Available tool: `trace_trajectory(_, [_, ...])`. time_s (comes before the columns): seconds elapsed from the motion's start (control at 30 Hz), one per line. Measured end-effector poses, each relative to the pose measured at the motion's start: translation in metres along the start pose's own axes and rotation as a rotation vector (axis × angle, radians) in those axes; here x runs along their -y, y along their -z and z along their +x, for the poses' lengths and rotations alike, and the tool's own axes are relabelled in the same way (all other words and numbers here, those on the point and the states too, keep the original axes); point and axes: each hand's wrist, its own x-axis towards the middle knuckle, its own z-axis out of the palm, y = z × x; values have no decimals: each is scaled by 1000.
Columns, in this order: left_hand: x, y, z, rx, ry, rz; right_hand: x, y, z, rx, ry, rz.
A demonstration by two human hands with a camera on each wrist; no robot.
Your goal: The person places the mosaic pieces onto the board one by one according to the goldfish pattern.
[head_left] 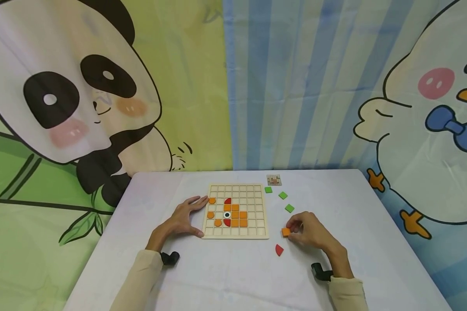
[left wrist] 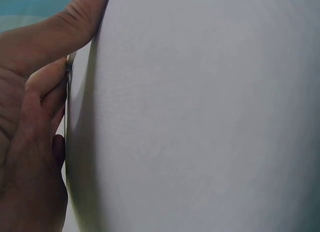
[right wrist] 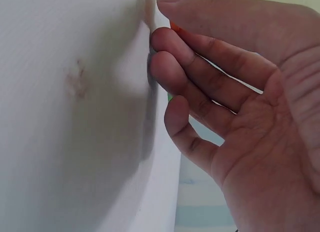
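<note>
A pale wooden grid board lies on the white table, with several orange squares, a round eye piece, two red quarter-circle pieces and orange discs on it. Fingers spread, my left hand touches the board's left side, its thumb at the near corner. Right of the board, my right hand pinches an orange square tile between thumb and fingers. In the right wrist view, only a sliver of orange shows behind the thumb of that hand.
Three green tiles lie along the board's right side. A small patterned card is near the table's far edge. One loose red quarter-circle lies just below my right hand. A printed cloth hangs behind the table.
</note>
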Motion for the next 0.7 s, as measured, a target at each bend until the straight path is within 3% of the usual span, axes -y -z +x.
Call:
trace_trajectory(0.3, [-1,1,1,1,-5,11,7,-3,14,-64,74,2])
trace_trajectory(0.43, [0,1,1,10,17,15,11,-6,23,-66,120,3])
trace_trajectory(0.7, [0,1,1,-3,0,10,21,-16,42,-68,177,39])
